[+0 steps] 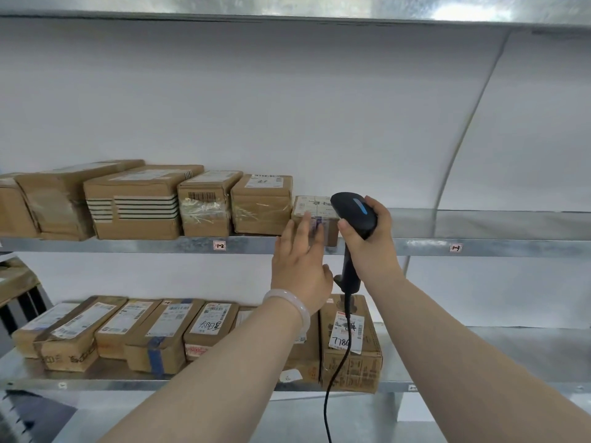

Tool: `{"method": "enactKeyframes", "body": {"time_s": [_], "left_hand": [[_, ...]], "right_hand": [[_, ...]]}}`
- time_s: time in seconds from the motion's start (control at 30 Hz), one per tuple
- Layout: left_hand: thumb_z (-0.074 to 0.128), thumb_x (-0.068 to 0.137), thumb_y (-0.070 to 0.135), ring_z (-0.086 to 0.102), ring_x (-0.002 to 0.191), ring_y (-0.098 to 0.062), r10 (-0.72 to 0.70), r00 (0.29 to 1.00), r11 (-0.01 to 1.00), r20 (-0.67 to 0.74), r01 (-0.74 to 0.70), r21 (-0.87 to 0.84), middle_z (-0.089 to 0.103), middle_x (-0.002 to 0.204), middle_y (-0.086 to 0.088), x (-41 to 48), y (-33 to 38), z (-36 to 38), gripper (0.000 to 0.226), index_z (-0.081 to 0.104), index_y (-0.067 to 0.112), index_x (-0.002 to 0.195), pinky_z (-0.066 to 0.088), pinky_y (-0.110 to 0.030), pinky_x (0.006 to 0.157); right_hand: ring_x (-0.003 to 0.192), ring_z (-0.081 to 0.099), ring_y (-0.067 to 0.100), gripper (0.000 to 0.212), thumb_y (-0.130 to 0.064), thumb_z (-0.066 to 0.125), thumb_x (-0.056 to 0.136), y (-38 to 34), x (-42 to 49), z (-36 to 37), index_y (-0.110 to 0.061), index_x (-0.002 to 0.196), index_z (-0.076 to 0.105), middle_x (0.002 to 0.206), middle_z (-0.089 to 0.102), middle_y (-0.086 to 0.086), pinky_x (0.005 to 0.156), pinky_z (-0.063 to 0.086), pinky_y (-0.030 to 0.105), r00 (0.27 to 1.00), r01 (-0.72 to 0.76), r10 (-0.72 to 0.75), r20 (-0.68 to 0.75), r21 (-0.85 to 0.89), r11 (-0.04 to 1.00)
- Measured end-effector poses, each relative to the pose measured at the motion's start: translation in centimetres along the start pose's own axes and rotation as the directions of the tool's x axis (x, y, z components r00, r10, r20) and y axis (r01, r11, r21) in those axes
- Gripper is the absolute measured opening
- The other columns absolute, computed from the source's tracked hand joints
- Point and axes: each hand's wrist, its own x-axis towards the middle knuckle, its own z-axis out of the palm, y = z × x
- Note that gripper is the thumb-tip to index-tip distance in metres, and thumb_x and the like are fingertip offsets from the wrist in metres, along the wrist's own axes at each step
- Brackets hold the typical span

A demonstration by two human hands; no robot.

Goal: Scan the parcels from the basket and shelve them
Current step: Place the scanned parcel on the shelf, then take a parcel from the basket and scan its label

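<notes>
Shelving step: left hand [300, 266] fingers [302, 231] straight, together, touching the small parcel [315, 206] on the shelf [160, 244] just ahead; right hand [367, 247] grips the scanner [353, 212]; next, probably nudge parcel flush.

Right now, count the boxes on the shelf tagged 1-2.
6 in a row: five boxes left of the left hand, one small box at its fingers. More may hide off-frame.

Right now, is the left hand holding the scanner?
No, the right hand grips the scanner, while the left hand rests flat against the small parcel.
</notes>
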Motion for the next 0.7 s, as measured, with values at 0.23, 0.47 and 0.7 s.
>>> {"method": "enactKeyframes", "body": {"time_s": [0.23, 0.47, 0.7], "left_hand": [[0.042, 0.096, 0.051, -0.012, 0.150, -0.033, -0.121, 0.983, 0.968, 0.141, 0.085, 0.238, -0.023, 0.163, 0.000, 2.4, 0.4, 0.7, 0.082, -0.007, 0.027, 0.158, -0.008, -0.051, 0.120], [0.037, 0.096, 0.061, -0.014, 0.151, -0.031, -0.143, 0.970, 0.963, 0.195, 0.091, 0.254, -0.023, 0.163, 0.004, 2.8, 0.1, 0.0, 0.081, -0.010, 0.034, 0.156, -0.008, -0.058, 0.119], [0.038, 0.097, 0.060, -0.014, 0.151, -0.023, -0.205, 0.964, 0.974, 0.172, 0.184, 0.129, -0.015, 0.165, 0.007, -5.2, -4.8, -1.0, 0.076, -0.009, 0.042, 0.155, -0.008, -0.051, 0.119]], "right_hand": [[0.099, 0.063, 0.006, 0.053, -0.026, 0.070, 0.093, 0.2, -2.2, -3.0, -0.040, 0.134, 0.039, 0.117, 0.057, -0.021, 0.083, 0.051, 0.019, 1.000, -0.010, 0.010, -0.001, -0.024, 1.000], [0.078, 0.067, 0.007, 0.054, -0.024, 0.070, 0.092, 1.4, -6.1, -4.0, -0.041, 0.134, 0.041, 0.118, 0.057, -0.017, 0.068, 0.057, 0.020, 0.998, -0.059, 0.060, 0.034, -0.039, 0.998], [0.107, 0.060, 0.000, 0.057, -0.024, 0.074, 0.089, 3.3, -12.0, 0.3, -0.048, 0.129, 0.042, 0.126, 0.049, -0.023, 0.082, 0.057, 0.019, 0.977, -0.077, 0.085, 0.193, -0.049, 0.996]]}}
